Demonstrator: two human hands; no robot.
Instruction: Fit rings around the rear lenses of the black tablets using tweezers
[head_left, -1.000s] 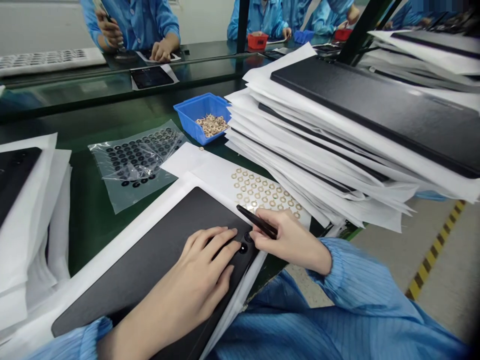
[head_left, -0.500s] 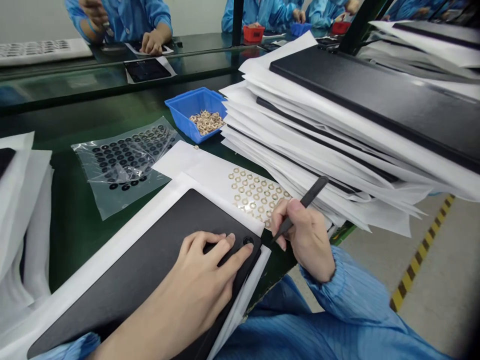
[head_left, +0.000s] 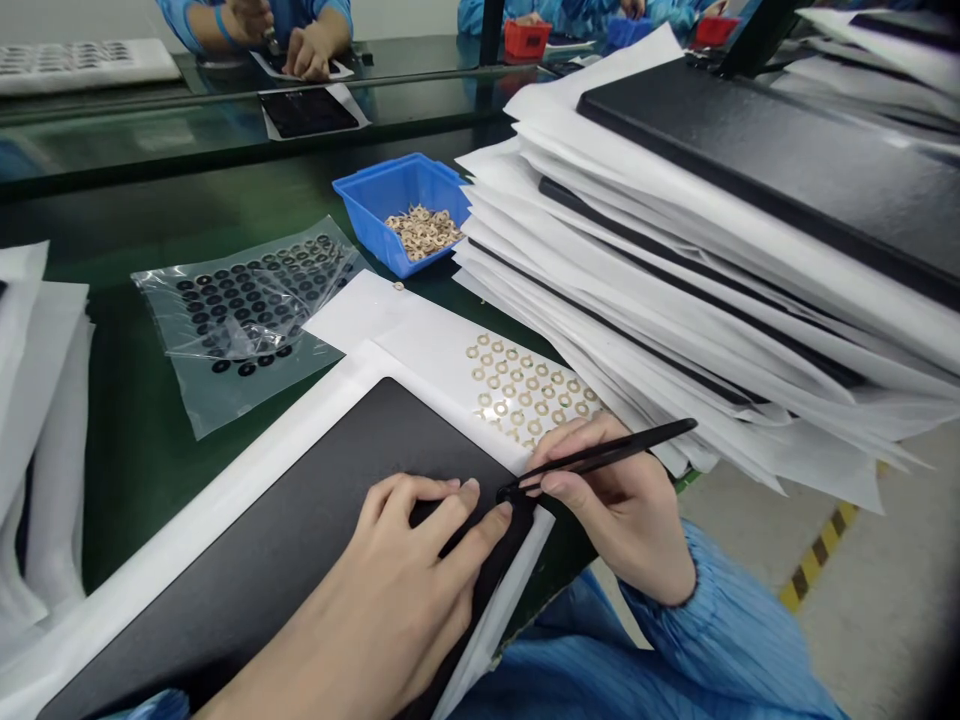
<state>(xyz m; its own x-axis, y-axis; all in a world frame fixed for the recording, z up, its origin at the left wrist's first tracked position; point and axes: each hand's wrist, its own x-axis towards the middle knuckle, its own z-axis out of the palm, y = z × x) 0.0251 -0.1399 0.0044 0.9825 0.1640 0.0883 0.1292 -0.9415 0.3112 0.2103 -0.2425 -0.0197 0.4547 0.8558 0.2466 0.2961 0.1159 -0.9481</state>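
Note:
A black flat panel (head_left: 300,520) lies on white paper in front of me. My left hand (head_left: 382,600) rests flat on it, fingers spread, fingertips near its right corner. My right hand (head_left: 615,500) pinches black tweezers (head_left: 600,457) whose tip touches the panel's right corner beside my left index finger. Just beyond lies a white sheet (head_left: 420,340) with rows of small gold rings (head_left: 529,390).
A blue bin (head_left: 397,195) of loose gold rings stands behind the sheet. A clear bag (head_left: 247,310) of black rings lies on the green mat. A tall stack of black panels and paper (head_left: 712,250) fills the right. White paper piles sit left. Other workers' hands (head_left: 307,50) show across the bench.
My right hand went from the panel corner up to the gold ring sheet, then came back with the tweezers' tip at the corner. The left hand stayed on the panel.

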